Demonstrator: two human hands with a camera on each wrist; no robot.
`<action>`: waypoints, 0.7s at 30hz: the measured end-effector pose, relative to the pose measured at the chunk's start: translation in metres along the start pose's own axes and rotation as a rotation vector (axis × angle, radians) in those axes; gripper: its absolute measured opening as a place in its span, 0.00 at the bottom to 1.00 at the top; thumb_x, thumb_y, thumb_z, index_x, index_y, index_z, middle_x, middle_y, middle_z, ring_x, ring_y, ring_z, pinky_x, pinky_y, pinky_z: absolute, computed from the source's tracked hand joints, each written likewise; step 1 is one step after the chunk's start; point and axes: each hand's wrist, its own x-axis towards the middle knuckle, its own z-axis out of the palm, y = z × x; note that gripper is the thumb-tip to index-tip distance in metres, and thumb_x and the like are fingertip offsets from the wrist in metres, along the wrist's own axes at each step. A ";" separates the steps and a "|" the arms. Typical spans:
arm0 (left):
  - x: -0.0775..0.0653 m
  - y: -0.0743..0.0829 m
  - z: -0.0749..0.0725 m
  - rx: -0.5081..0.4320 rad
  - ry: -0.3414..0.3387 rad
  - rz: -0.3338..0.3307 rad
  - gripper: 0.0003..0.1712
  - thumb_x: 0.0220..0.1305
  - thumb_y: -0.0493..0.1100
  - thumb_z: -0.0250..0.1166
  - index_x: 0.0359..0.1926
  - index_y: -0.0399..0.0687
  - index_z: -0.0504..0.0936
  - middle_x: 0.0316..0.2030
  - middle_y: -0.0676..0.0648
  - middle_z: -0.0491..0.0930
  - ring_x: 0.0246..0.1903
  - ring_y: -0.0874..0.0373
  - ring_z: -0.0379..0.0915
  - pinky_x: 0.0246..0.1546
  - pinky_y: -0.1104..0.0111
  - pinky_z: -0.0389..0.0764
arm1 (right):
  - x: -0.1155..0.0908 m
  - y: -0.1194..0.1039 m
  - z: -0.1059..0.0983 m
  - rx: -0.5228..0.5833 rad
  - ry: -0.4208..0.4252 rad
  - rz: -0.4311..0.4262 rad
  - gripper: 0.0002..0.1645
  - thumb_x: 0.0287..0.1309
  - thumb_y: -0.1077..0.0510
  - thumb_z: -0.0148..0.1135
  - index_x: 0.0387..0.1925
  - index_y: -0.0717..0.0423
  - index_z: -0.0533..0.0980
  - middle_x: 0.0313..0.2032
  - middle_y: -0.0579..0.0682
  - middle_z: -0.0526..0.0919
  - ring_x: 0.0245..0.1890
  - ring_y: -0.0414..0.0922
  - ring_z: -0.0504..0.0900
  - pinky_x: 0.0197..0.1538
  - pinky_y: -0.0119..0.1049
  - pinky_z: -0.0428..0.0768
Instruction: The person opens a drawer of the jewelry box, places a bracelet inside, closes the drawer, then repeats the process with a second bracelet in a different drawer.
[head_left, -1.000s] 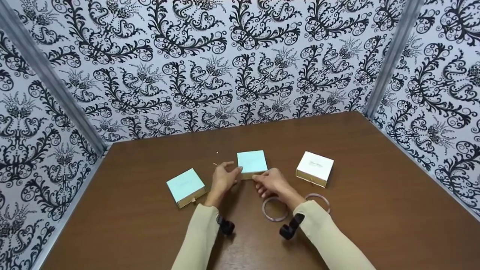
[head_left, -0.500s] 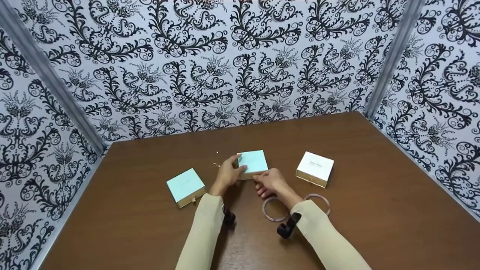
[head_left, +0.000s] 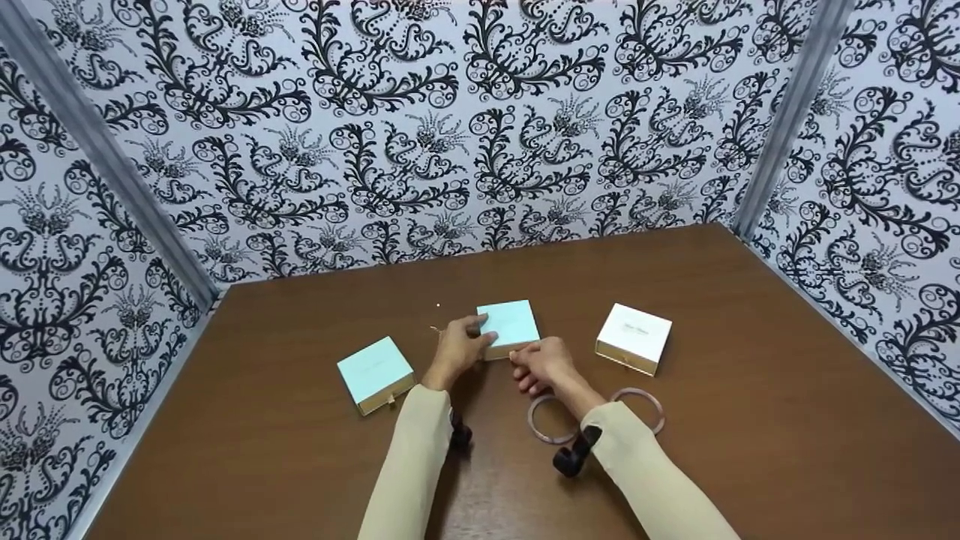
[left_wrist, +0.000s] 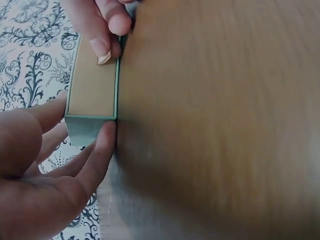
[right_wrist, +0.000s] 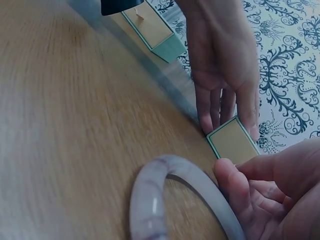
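Note:
A mint-green drawer box [head_left: 513, 321] with a tan front sits mid-table in the head view. My left hand [head_left: 454, 351] grips its left side, thumb on the top and fingers along the side. At the drawer front, my right hand [head_left: 549, 363] pinches the small ribbon pull tab [left_wrist: 103, 59] between thumb and finger. The drawer front [left_wrist: 92, 87] looks flush with the sleeve in the left wrist view. Close below my right wrist lies a pale, marbled bangle [right_wrist: 150, 205]; a second bangle [head_left: 661, 420] is partly hidden by the right forearm.
Another mint drawer box [head_left: 375, 369] stands at the left, its tab toward me. A white drawer box [head_left: 636, 330] stands at the right. A thin, small gold-coloured item [head_left: 435, 328] and a tiny white dot [head_left: 438, 305] lie behind my left hand. Patterned walls border the table.
My left hand has moved right and taken hold of the middle box's left side. The right hand stays at the pull tab, almost unmoved.

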 end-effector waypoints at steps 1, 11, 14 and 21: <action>0.000 0.001 0.000 -0.006 -0.007 -0.012 0.24 0.68 0.41 0.67 0.63 0.40 0.79 0.53 0.35 0.84 0.48 0.46 0.83 0.49 0.56 0.82 | 0.000 0.000 0.000 -0.002 0.002 -0.002 0.11 0.65 0.58 0.65 0.37 0.64 0.85 0.18 0.49 0.83 0.12 0.39 0.79 0.14 0.28 0.74; 0.002 0.004 -0.002 -0.054 -0.027 -0.079 0.25 0.68 0.40 0.67 0.64 0.42 0.78 0.50 0.36 0.86 0.25 0.60 0.76 0.27 0.74 0.75 | -0.003 0.000 -0.001 -0.031 -0.003 -0.029 0.12 0.64 0.58 0.66 0.34 0.64 0.86 0.11 0.47 0.78 0.09 0.36 0.74 0.13 0.27 0.71; 0.001 0.005 0.000 -0.046 -0.011 -0.080 0.24 0.67 0.41 0.67 0.63 0.42 0.79 0.50 0.36 0.86 0.28 0.59 0.79 0.29 0.73 0.77 | -0.005 -0.001 -0.002 -0.059 0.011 -0.033 0.11 0.64 0.58 0.66 0.33 0.62 0.86 0.10 0.46 0.78 0.08 0.36 0.73 0.13 0.26 0.71; -0.001 0.006 0.000 -0.023 0.009 -0.075 0.24 0.67 0.41 0.68 0.63 0.42 0.79 0.52 0.37 0.85 0.34 0.60 0.81 0.36 0.70 0.80 | -0.010 -0.003 -0.003 -0.150 0.025 -0.060 0.08 0.61 0.59 0.67 0.32 0.62 0.87 0.09 0.46 0.77 0.07 0.35 0.71 0.13 0.25 0.70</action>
